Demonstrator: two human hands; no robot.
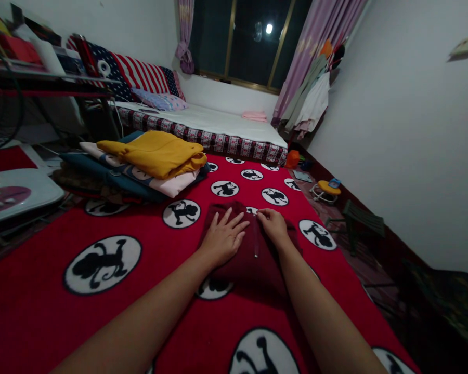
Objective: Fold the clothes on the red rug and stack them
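Observation:
A folded maroon garment point(253, 275) lies on the red blanket point(152, 311), which is printed with white ovals and black monkey figures. My left hand point(224, 239) rests flat on the garment's left part, fingers spread. At its far right edge, my right hand point(272, 224) has thumb and fingers pinched together on the maroon fabric beside a drawstring. That drawstring point(256, 241) runs down the middle of the garment and ends in a small shiny tip. Ahead and to the left sits a stack of folded clothes, with a mustard-yellow garment point(156, 153) on top.
Behind the blanket stands a bed point(218, 122) with pillows and a folded pink cloth point(254, 116). A cluttered desk point(54, 78) is at the left. Along the right wall are a yellow-topped stool point(328, 187), a dark folding stool point(362, 218) and hanging clothes point(312, 104).

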